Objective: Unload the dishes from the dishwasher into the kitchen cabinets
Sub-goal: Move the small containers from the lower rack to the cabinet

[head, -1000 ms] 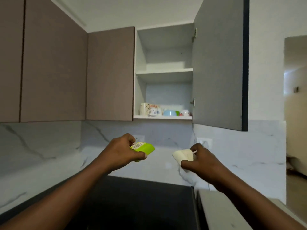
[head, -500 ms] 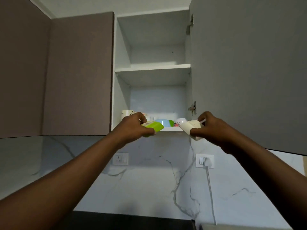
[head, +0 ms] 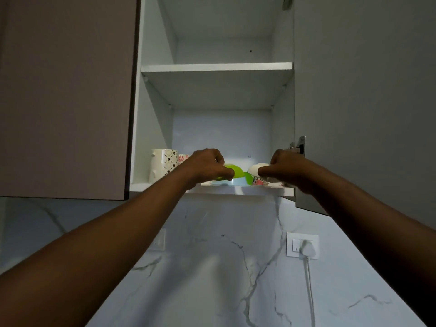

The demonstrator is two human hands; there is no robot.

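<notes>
My left hand [head: 207, 167] grips a lime-green bowl [head: 236, 171] and holds it over a light blue bowl [head: 230, 181] on the bottom shelf [head: 240, 190] of the open wall cabinet. My right hand [head: 283, 169] grips a small white bowl [head: 256, 169] just above a flower-patterned dish [head: 259, 182] on the same shelf. Both hands are inside the cabinet opening, about level with the shelf front. Whether the held bowls touch the ones beneath them is unclear.
A tall cream patterned mug [head: 162, 165] and a flowered cup [head: 182, 158] stand at the shelf's left. The upper shelf [head: 215, 67] shows nothing on it. The open cabinet door [head: 363, 102] hangs close on my right. A wall socket with a plug [head: 303, 246] is below.
Both hands rose from counter height to the bottom shelf and reached into the cabinet with their bowls. The view tilted up and came closer to the cabinet.
</notes>
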